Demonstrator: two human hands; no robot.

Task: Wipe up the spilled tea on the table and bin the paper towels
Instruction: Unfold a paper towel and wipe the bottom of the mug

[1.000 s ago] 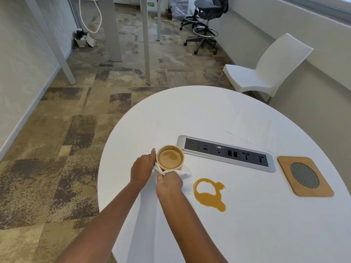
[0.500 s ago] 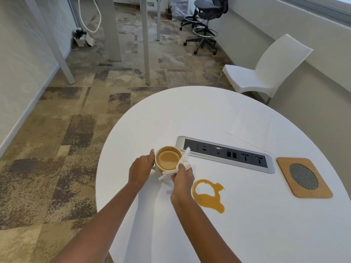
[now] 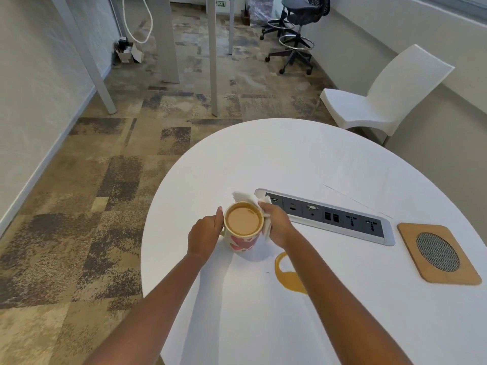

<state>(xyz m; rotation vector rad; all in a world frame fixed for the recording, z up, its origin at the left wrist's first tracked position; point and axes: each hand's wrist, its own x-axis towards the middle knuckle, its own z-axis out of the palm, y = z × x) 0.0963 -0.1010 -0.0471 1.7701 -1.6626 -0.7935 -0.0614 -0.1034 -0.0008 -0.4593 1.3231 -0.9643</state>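
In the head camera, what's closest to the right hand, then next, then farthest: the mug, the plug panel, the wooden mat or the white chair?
1. The mug, right beside the right hand, on its left.
2. The plug panel, just beyond the hand.
3. The wooden mat, far right on the table.
4. The white chair, off beyond the table.
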